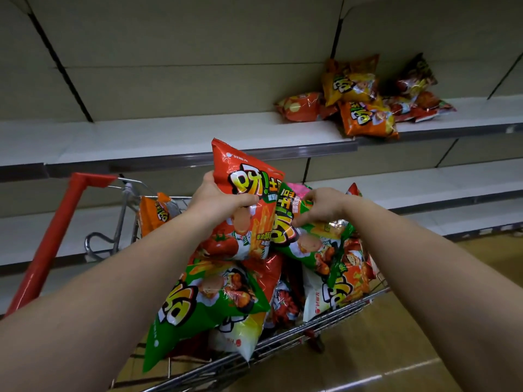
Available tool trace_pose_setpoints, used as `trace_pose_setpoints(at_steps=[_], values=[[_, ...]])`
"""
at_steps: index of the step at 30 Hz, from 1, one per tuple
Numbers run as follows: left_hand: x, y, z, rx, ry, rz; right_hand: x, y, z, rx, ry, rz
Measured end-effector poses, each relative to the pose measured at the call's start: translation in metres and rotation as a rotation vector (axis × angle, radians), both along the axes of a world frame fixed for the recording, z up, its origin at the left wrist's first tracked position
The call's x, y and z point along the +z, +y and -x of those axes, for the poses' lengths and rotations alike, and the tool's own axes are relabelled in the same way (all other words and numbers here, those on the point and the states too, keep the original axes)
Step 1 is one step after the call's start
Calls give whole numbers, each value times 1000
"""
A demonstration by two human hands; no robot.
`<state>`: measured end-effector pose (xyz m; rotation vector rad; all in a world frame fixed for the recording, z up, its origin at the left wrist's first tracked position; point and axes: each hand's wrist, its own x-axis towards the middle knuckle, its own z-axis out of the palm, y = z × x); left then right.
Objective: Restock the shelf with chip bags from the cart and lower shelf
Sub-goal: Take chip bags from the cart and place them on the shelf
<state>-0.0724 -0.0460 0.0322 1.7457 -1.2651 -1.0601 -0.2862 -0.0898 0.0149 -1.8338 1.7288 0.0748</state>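
Your left hand (219, 198) grips a glossy red crinkly foil chip bag (243, 205) lifted above the wire cart (283, 339); your right hand (321, 206) pinches a shiny green chip bag (319, 247) just beside it. Beyond both hands, the long pale shelf (175, 140) holds only a small heap of orange bags (365, 100) up to the right, so most restocking looks undone, with puffy slippery bags piled below your hands

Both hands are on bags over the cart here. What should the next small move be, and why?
Probably lift both bags clear of the cart and carry them up to the shelf. The left hand already grips the red bag, raised upright, and the right hand pinches the green bag. The shelf is bare left of the pile.
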Motion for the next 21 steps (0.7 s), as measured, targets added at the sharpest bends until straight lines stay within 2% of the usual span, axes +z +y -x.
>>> trace_pose_setpoints(at_steps=[5,9,13,21], values=[[27,4,8,21,12,153,36,12,10,-155,-27,190],[54,7,18,48,38,288,68,23,14,-368,-215,370],[84,11,26,55,88,422,95,35,12,-501,-315,541],[128,19,38,-1,153,602,138,69,14,-694,-373,851]])
